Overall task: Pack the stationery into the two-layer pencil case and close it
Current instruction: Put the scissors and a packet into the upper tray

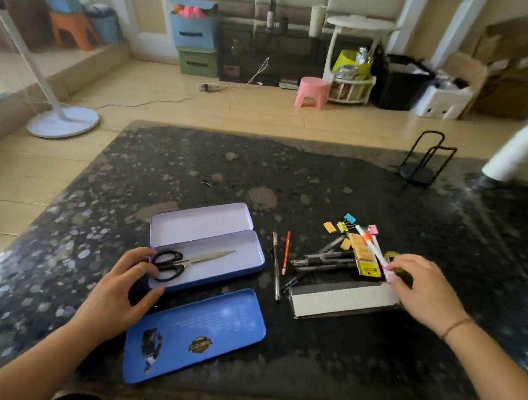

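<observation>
I see a dark speckled stone counter [288, 176] in a room with tan floor tiles, a white fan stand [60, 118] and a small pink plastic stool [311, 91] beyond it. The open blue tin pencil case [206, 251] lies left of centre with black-handled scissors [181, 262] inside; its blue inner tray [195, 333] sits nearer me. My left hand [122, 293] rests spread against the case's end. My right hand [423, 290] pinches a white marker [372, 250] over the stationery pile.
</observation>
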The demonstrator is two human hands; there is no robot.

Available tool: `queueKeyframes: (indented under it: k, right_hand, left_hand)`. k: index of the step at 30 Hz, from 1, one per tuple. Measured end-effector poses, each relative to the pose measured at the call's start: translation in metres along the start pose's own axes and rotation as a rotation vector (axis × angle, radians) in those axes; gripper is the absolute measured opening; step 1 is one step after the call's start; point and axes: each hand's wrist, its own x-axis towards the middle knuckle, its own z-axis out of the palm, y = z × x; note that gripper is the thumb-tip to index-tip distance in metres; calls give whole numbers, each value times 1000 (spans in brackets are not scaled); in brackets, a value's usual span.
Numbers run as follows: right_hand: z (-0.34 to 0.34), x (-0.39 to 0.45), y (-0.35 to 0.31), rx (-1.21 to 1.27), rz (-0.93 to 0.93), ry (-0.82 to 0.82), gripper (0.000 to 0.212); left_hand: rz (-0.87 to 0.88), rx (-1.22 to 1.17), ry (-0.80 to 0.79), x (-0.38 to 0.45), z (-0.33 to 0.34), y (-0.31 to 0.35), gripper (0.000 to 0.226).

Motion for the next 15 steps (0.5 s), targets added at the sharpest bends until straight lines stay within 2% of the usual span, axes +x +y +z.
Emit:
queueKeyframes:
  k: [3,7,12,15]
  right_hand:
    - [5,-4,-8,26,-107,6,26]
    - [22,-2,-24,-108,-183,-55,45]
    - [26,13,-32,-182,-97,77,27]
    - [27,18,-38,-147,-202,89,28]
  left_hand:
    - [-36,-26,25,1,0,-2,45]
    - [-42,-31,75,3,-1,-4,49]
    - [-61,-13,65,4,-1,-4,49]
    - [-66,-18,64,4,-2,-2,48]
